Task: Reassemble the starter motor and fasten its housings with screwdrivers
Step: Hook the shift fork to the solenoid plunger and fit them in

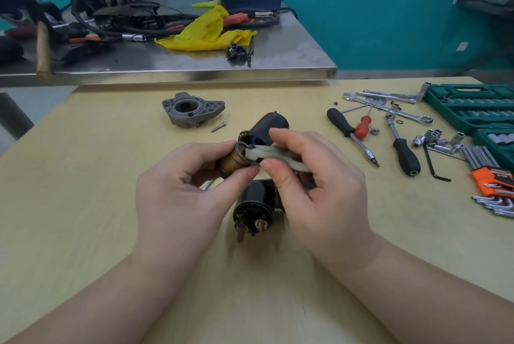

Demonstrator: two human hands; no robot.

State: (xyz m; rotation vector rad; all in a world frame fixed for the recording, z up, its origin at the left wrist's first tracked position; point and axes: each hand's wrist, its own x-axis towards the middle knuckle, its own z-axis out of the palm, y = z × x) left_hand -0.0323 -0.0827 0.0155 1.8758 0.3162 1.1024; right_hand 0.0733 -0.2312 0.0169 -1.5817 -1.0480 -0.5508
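Starter plunger [232,162], coppery, pinched by left hand [178,190]; right hand [314,185] grips its white lever [274,157].

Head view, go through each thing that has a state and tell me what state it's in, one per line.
Left hand: grips the brown cylindrical part.
Right hand: pinches the white plastic fork against that part's end.
Solenoid: lying on the table, terminals toward the camera.
Grey end housing: off the motor, loose on the table.
Bolt: loose beside the housing.
Socket case: open.
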